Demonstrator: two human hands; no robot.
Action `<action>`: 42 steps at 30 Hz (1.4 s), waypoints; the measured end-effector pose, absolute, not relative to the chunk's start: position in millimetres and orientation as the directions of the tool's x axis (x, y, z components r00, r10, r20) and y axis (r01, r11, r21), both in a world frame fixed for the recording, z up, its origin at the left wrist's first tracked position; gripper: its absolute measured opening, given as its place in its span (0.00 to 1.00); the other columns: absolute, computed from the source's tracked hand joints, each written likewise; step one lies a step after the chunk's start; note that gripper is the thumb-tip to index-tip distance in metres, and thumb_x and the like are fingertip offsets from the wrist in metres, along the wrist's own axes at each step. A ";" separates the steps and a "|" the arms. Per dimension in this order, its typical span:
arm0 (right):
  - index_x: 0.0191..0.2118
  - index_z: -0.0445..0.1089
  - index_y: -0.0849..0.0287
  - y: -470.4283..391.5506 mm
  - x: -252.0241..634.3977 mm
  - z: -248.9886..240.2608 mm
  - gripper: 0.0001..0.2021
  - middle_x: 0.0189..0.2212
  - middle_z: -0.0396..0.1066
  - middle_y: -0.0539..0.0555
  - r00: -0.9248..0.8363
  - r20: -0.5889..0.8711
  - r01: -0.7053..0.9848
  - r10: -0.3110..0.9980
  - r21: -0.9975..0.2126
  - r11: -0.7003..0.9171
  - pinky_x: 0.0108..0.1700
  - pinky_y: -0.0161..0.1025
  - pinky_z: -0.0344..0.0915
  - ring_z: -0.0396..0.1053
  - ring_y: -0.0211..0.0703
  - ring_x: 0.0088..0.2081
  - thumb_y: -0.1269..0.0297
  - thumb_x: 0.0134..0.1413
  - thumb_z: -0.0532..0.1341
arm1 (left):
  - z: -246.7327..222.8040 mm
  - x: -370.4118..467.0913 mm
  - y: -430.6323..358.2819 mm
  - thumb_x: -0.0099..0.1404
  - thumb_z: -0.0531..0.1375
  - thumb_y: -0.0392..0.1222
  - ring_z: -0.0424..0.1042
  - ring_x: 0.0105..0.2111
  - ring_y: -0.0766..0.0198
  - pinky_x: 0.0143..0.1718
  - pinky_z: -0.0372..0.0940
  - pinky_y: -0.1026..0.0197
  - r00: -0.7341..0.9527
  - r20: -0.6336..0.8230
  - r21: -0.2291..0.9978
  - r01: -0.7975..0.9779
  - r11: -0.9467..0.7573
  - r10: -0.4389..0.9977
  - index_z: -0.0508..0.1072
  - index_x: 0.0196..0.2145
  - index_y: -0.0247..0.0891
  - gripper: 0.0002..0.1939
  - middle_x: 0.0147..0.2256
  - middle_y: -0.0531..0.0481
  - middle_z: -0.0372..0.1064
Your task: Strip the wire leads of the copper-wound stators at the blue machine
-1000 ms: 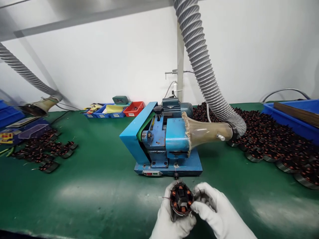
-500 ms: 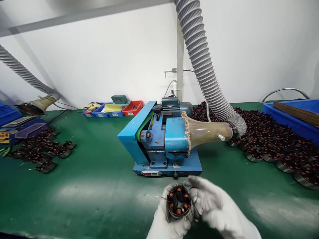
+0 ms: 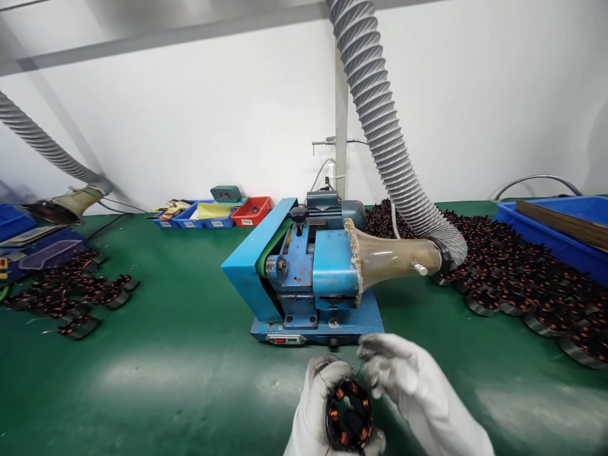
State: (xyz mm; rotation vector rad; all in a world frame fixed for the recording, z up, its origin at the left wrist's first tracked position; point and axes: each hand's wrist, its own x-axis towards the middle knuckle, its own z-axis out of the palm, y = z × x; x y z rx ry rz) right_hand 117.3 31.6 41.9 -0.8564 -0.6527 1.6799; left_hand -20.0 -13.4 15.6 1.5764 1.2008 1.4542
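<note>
At left hand [image 3: 311,402], coil ring [image 3: 350,418], axis roughly toward camera

Dark marks are written on the near side of the green box [image 3: 226,194]; the first looks like a 2 and the last like a 5 (the middle is too blurred to tell). White labels stand on the near faces of the red bin [image 3: 253,211] and the blue bins [image 3: 192,218] to its left, their print too small to read. No lettering can be made out on the red and green switch [image 3: 285,340] at the machine's [image 3: 308,272] near edge.
</note>
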 end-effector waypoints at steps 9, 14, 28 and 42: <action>0.25 0.77 0.61 48.1 114.1 50.6 0.11 0.19 0.70 0.49 0.099 -0.180 -0.578 0.979 -0.811 -0.091 0.17 0.27 0.59 0.60 0.30 0.17 0.58 0.37 0.71 | 10.7 -18.6 -3.7 0.40 0.62 0.26 0.66 0.40 0.62 0.41 0.63 0.63 -0.150 0.335 0.924 0.246 -0.293 0.930 0.66 0.42 0.49 0.31 0.40 0.54 0.60; 0.35 0.77 0.56 36.5 88.3 19.7 0.19 0.32 0.79 0.56 0.232 -0.086 -0.423 0.969 -0.906 0.021 0.34 0.36 0.73 0.75 0.47 0.33 0.58 0.30 0.73 | -0.2 -12.9 9.9 0.41 0.64 0.30 0.69 0.45 0.58 0.49 0.63 0.57 -0.292 0.045 0.998 -0.020 -0.053 0.955 0.68 0.44 0.45 0.30 0.45 0.51 0.67; 0.44 0.72 0.59 62.7 69.2 5.8 0.22 0.45 0.74 0.61 0.166 -0.055 0.087 0.985 -0.994 -0.070 0.52 0.52 0.64 0.71 0.57 0.47 0.49 0.46 0.62 | -1.0 -3.4 61.9 0.58 0.55 0.30 0.71 0.39 0.64 0.45 0.66 0.58 -0.180 -0.047 0.960 -0.279 -0.005 0.982 0.62 0.41 0.41 0.14 0.39 0.49 0.70; 0.42 0.77 0.55 11.6 73.0 -18.6 0.21 0.43 0.76 0.59 0.274 -0.061 0.092 0.960 -0.992 -0.089 0.48 0.49 0.71 0.72 0.63 0.46 0.52 0.39 0.68 | -0.9 -22.5 18.8 0.47 0.65 0.37 0.71 0.44 0.50 0.46 0.67 0.56 -0.233 -0.042 0.996 -0.087 0.022 0.972 0.73 0.39 0.44 0.18 0.43 0.46 0.72</action>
